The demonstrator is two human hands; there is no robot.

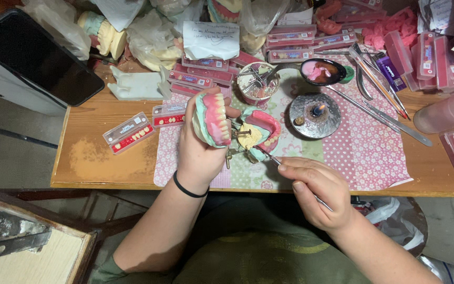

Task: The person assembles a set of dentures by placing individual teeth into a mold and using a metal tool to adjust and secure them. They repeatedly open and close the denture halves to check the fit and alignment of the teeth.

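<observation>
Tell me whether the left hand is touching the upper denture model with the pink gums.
Touching. The head view shows the left hand wrapped around the denture model, thumb over its top and fingers behind it, lifted off the patterned cloth.

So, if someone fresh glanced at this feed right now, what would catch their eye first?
Probably the pink-and-green denture model gripped in the left hand at the centre, with the right hand pointing a thin metal tool at the hinged model's other half. Next, the small lit burner just right of it, and the heaps of red tooth-card boxes along the bench's back edge.
</observation>
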